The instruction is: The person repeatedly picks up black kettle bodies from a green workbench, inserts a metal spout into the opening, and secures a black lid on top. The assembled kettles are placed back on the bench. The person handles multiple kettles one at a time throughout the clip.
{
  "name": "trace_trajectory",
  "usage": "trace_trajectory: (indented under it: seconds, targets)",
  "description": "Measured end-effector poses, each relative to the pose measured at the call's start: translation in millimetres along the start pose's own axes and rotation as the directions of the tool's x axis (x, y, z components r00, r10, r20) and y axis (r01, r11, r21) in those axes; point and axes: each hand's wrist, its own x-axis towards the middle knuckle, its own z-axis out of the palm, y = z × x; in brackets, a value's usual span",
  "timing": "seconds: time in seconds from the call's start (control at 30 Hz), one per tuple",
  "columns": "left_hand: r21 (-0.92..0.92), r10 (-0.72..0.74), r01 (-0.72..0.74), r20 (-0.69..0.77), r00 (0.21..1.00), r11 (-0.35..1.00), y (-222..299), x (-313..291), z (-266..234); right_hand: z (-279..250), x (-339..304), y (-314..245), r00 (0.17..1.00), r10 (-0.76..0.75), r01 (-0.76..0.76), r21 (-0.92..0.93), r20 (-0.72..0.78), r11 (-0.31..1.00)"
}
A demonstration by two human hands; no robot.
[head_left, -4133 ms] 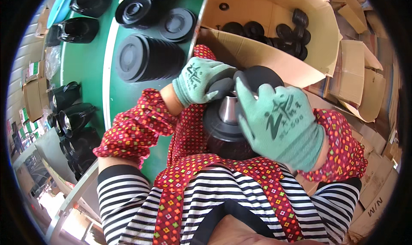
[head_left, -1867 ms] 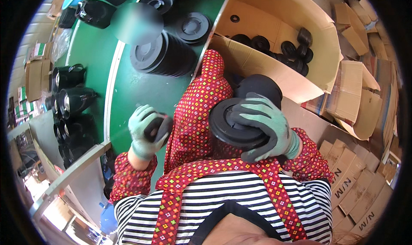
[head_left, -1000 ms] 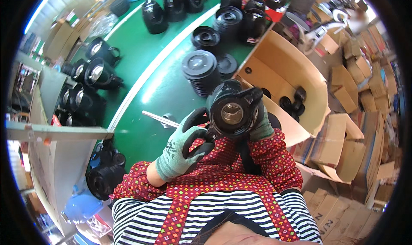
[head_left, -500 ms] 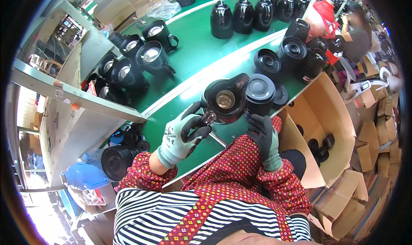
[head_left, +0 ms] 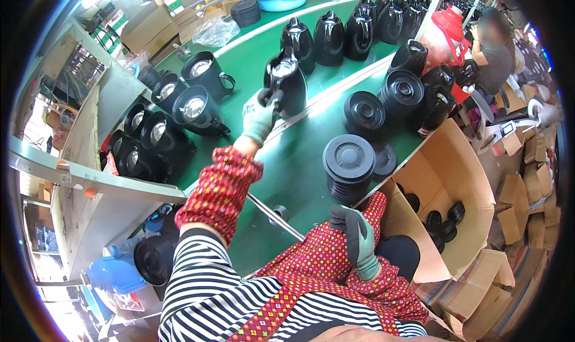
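Note:
With my left arm stretched forward, my left hand, in a green glove with black fingers, is closed on the handle of a black jug. The jug is upright at the far green lane, close to a row of similar black jugs. In front of my apron, my right hand, gloved the same way, has its fingers curled in and nothing visible in them. A stack of round black lids stands on the near green surface, forward of that hand.
Several open black jugs lie tilted at the left. More round black parts stand on the right near a red and pink jug. A cardboard box holding black pieces is beside me. A person sits at far right.
My left hand has carried the jug from in front of me forward and left to the far lane. My right hand has drawn back from the lid stack, its fingers curling in.

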Motion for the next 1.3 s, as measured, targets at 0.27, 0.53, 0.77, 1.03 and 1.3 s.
trace_trajectory:
  seconds: [0.27,0.53,0.77,1.03,1.3]
  targets:
    - [-0.082,-0.240,0.231,-0.122,0.963,0.969,-36.9,62.6,41.4,2.6,1.3,-8.2,1.000,0.000,0.000,-0.019,0.025,1.000]
    - [0.448,0.225,-0.090,-0.257,0.940,0.890,-63.3,-12.6,-67.1,2.6,-4.2,-6.1,0.998,-0.051,0.051,-0.011,0.027,0.999]
    - [0.556,-0.026,0.187,-0.284,0.959,0.810,-131.1,-15.8,-150.6,6.2,-4.7,-1.6,0.994,-0.067,0.074,-0.084,0.089,0.994]
    - [0.319,0.351,-0.317,-0.054,0.935,0.893,-2.5,-119.2,-153.2,35.4,18.5,-46.8,0.977,-0.072,0.113,-0.204,0.199,0.972]
    - [0.154,0.537,-0.633,0.402,0.742,0.759,122.5,-222.9,-177.3,80.9,24.4,-120.7,0.950,0.241,-0.251,0.026,0.198,0.968]
